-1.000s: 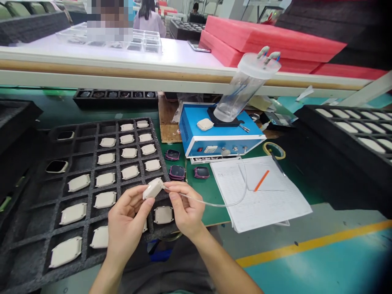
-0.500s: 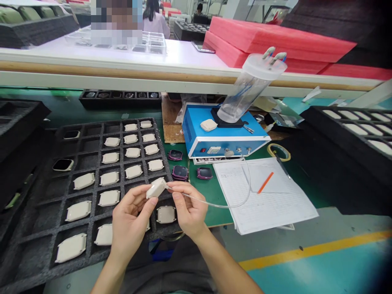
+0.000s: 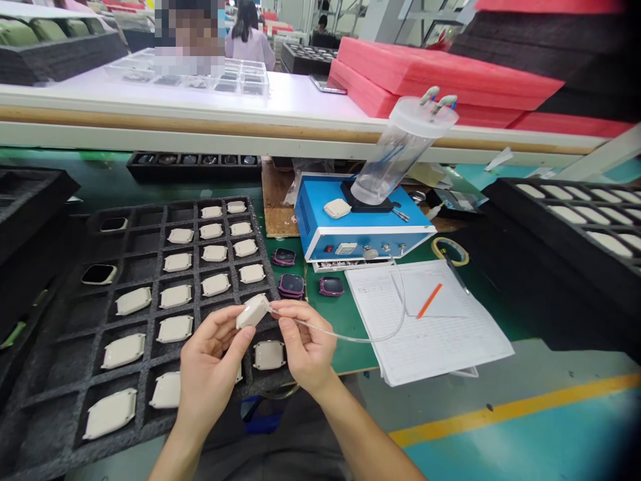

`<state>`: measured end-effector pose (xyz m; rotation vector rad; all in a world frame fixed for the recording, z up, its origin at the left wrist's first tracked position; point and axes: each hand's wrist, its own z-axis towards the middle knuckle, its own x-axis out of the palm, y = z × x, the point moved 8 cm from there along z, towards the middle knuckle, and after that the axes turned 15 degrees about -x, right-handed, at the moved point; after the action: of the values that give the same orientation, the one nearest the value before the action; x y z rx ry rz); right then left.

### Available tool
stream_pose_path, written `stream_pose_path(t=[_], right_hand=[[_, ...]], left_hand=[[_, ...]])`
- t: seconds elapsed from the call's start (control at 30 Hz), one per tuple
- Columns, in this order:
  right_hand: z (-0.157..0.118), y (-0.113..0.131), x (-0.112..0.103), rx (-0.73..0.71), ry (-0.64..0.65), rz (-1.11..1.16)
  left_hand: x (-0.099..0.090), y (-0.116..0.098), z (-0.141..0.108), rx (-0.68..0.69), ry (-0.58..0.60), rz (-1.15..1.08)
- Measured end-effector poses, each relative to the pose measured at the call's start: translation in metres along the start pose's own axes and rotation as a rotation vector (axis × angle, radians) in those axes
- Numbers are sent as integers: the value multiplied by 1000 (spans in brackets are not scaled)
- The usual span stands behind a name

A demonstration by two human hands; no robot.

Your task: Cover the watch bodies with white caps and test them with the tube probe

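Between the thumb and fingers of my left hand (image 3: pixel 213 354) is a cream-coloured watch case (image 3: pixel 252 311), tilted up on its side. My right hand (image 3: pixel 308 341) pinches the end of a thin clear tube (image 3: pixel 345 337), its tip held against the right edge of the watch case. Whether the tip goes into the case I cannot tell. From there the tube loops up to the front of a blue box-shaped machine (image 3: pixel 368 234). Below my hands a black foam tray (image 3: pixel 90 374) holds several more cream watch cases (image 3: pixel 127 351) in its compartments.
A clear cylinder (image 3: pixel 383 160) and another cream case (image 3: pixel 337 208) stand on the machine. Purple-framed watches (image 3: pixel 331 286) lie in front of it. Right of them are written sheets (image 3: pixel 441 341), an orange strip (image 3: pixel 429 300) and a tape roll (image 3: pixel 453 251). A shelf edge (image 3: pixel 200 140) crosses behind.
The camera view has shifted slightly. Both hands keep the same hold on the watch case and the tube, with the tube tip still at the case's edge.
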<state>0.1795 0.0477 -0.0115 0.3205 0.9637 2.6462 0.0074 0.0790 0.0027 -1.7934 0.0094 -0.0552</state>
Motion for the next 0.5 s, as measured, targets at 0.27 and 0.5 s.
stream_pose_path(t=[0.27, 0.5], right_hand=[[3, 0, 1, 1, -7, 6], [1, 0, 1, 8, 9, -5]], left_hand=[[-2, 2, 2, -17, -11, -14], [-2, 2, 1, -15, -16, 4]])
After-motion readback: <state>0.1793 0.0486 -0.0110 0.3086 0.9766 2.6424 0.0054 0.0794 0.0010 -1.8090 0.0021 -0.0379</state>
